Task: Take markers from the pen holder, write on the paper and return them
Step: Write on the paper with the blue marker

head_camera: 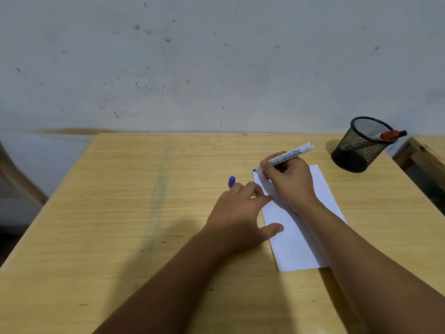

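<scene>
A white sheet of paper (298, 242) lies on the wooden table (120, 213), right of centre. My right hand (289, 182) grips a white board marker (289, 155) with blue lettering, its uncapped tip touching the paper's far left corner. My left hand (238, 213) rests on the table at the paper's left edge, thumb on the sheet, and holds the blue cap (231, 181) between its fingers. A black mesh pen holder (358, 145) stands at the far right of the table with a red marker (390, 135) leaning out of it.
A stained grey wall (216, 63) runs right behind the table's far edge. A second wooden table (428, 150) begins just right of the pen holder, across a narrow gap. Part of a wooden chair or frame (19, 179) shows at the left.
</scene>
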